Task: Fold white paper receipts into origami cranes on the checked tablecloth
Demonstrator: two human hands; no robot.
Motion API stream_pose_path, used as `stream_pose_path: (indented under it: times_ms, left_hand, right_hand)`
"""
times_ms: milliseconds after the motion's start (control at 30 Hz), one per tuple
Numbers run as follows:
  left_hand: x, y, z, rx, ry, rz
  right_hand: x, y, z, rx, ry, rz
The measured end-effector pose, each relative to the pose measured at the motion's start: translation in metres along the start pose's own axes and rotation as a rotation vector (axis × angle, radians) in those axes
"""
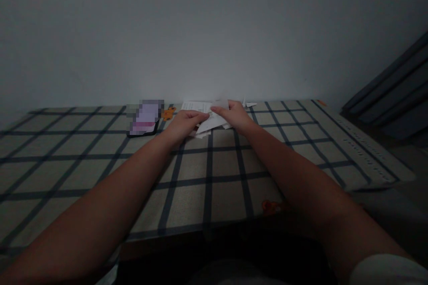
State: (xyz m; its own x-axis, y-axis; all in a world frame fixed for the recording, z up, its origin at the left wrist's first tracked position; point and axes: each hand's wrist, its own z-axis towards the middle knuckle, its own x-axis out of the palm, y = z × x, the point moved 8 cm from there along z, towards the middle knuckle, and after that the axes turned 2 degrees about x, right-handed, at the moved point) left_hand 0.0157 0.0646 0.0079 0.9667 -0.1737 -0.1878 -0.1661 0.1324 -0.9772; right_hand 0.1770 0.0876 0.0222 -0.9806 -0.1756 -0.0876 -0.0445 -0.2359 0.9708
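Near the far edge of the table, both hands hold a piece of folded white paper. My left hand pinches its left side between thumb and fingers. On the right side, my right hand is closed on the same paper, thumb on top. Beneath and behind it lie more sheets, among them a printed sheet. A small pointed white paper piece stands just past my right hand. The fold details are too dim and small to make out.
A phone with a lit, blurred screen lies left of my hands. The table bears a checked cloth with orange bear prints. Behind it rises a plain wall; a dark curtain hangs at the right.
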Motion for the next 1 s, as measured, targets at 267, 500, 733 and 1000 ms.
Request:
stream_pose_path:
  times_ms: [267, 500, 733, 1000]
  left_hand:
    - [-0.008, -0.006, 0.003, 0.039, -0.048, 0.080]
    - [-0.013, -0.014, 0.003, 0.107, -0.074, 0.154]
    - [-0.009, -0.007, 0.007, 0.102, -0.008, 0.037]
    - [-0.009, -0.020, -0.002, 0.184, -0.072, 0.063]
  right_hand:
    - [-0.022, 0.006, 0.003, -0.074, -0.189, 0.075]
    - [-0.029, 0.001, 0.008, -0.089, -0.249, 0.070]
    - [-0.031, 0.001, 0.009, -0.098, -0.256, 0.152]
    - [-0.014, -0.007, 0.007, 0.021, -0.029, 0.189]
